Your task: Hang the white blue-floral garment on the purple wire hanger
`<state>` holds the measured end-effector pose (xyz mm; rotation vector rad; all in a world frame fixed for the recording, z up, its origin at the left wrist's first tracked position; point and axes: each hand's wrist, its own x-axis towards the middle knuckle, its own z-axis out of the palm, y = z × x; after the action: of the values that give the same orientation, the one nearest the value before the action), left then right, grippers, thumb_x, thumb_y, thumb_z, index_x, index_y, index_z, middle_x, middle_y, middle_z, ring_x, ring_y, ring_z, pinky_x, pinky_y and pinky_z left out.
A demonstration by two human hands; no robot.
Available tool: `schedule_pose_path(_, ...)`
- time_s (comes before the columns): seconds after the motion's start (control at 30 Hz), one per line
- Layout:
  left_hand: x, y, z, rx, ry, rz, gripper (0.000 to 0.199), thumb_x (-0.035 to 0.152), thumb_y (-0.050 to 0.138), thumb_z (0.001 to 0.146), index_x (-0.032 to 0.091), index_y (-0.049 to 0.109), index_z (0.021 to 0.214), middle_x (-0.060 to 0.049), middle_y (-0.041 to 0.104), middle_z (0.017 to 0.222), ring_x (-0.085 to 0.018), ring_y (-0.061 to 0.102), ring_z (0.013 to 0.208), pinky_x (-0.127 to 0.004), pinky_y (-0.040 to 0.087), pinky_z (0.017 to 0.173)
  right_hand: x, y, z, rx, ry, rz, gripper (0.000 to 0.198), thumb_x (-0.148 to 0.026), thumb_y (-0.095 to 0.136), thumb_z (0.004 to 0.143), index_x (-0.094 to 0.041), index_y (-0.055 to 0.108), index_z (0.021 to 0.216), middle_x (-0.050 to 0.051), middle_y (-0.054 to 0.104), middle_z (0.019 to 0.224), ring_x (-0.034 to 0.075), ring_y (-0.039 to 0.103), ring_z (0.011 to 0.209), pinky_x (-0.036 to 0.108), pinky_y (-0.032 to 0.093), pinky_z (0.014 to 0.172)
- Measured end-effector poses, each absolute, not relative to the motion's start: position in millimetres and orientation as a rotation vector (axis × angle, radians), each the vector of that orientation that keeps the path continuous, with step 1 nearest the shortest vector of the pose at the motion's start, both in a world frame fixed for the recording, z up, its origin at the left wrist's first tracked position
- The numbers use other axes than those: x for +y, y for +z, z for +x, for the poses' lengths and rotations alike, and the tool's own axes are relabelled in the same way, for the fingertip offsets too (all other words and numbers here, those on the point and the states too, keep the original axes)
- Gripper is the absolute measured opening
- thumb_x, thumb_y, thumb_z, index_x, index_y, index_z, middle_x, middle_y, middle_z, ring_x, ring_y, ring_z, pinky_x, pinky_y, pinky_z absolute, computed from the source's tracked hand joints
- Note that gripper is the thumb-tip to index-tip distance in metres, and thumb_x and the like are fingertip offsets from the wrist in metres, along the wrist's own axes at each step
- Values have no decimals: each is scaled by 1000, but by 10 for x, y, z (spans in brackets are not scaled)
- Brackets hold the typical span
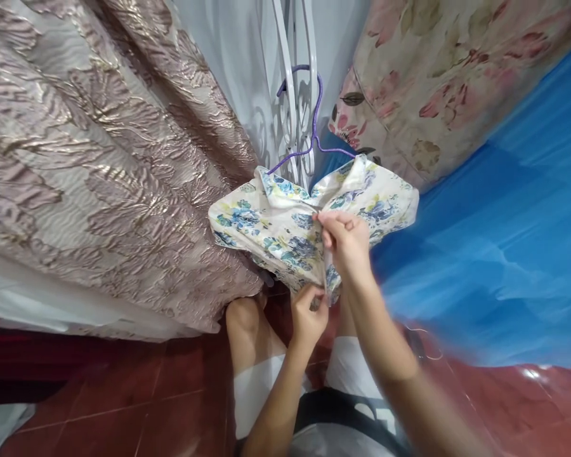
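The fingers of the right hand (351, 244) are clamped on the front edge of a collared floral shirt (247, 219); those of the left hand (308, 320) pinch lower. The shirt hangs from a slender purple hanger (313, 141), at curved white bars (286, 57) cut off above. Hands partly hide its lower front. Crinkled, glossy fabric (118, 139) hangs left; blurred blue cloth (495, 254), right.

Both forearms (390, 343) stretched forward, right hand (349, 244) kinda farther out, thumb and fingers pinched; left hand (309, 314) sits nearer, pinching too.
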<state>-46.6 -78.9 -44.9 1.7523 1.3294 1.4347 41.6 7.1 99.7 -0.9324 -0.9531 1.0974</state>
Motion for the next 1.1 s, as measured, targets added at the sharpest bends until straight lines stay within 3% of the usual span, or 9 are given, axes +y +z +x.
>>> schedule_pose_path(0.17, -875, -603, -342, 1307, 1362, 1750, 21, 19, 60, 92, 20, 58, 71, -2, 65, 71, -17, 65, 70, -28, 51, 67, 359, 1305, 430, -1019, 1025, -865, 21, -32, 67, 85, -17, 68, 70, -7, 45, 45, 7, 33, 40, 23, 25, 42)
schedule_pose_path(0.27, -803, -515, -458, 1297, 1444, 1796, 12, 21, 63, 94, 20, 65, 82, -4, 70, 79, -19, 69, 76, -30, 55, 72, 295, 1301, 474, -1014, 1030, -839, 18, -31, 67, 84, -18, 68, 72, -7, 45, 44, 7, 33, 39, 23, 25, 42)
schedule_pose_path(0.33, -658, -247, -627, 1306, 1631, 1881, 8, 25, 64, 96, 20, 70, 96, -7, 74, 94, -22, 71, 93, -35, 58, 84, 205, 1274, 507, -1026, 1027, -838, 17, -31, 67, 82, -18, 67, 70, -8, 45, 44, 7, 33, 38, 23, 25, 42)
schedule_pose_path(0.43, -302, 414, -880, 1336, 1905, 2105, 24, 30, 53, 104, 20, 68, 119, -11, 72, 119, -25, 67, 116, -41, 56, 96, 97, 1265, 539, -1050, 1009, -855, 17, -29, 65, 81, -18, 65, 68, -8, 45, 42, 7, 34, 38, 23, 26, 42)
schedule_pose_path(0.5, -28, 864, -972, 1322, 1842, 2289, 33, 36, 46, 107, 21, 64, 130, -12, 66, 131, -25, 61, 127, -41, 55, 98, 79, 1284, 545, -1065, 992, -865, 18, -28, 64, 81, -18, 64, 67, -8, 45, 43, 7, 35, 39, 23, 28, 43)
schedule_pose_path(0.67, 416, 1359, -939, 1194, 1496, 2723, 35, 39, 41, 110, 18, 69, 105, -7, 71, 100, -22, 65, 105, -41, 52, 98, 212, 1280, 517, -1085, 981, -863, 24, -30, 65, 83, -19, 59, 63, -8, 45, 43, 7, 36, 41, 22, 32, 46)
schedule_pose_path(0.87, 657, 1491, -1027, 1324, 1790, 2636, 37, 46, 42, 109, 20, 64, 93, -7, 68, 93, -23, 62, 98, -38, 47, 89, 354, 977, 380, -1116, 1028, -840, 31, -30, 64, 82, -21, 50, 56, -7, 46, 43, 7, 36, 40, 23, 28, 45)
schedule_pose_path(1.1, 1234, 1610, -2183, 1526, 2065, 2366, 47, 58, 47, 106, 16, 64, 92, -2, 62, 86, -14, 54, 83, -32, 41, 79, 54, 530, 439, -1144, 1127, -1025, 31, -29, 60, 73, -21, 45, 47, -7, 40, 38, 6, 31, 38, 23, 23, 44)
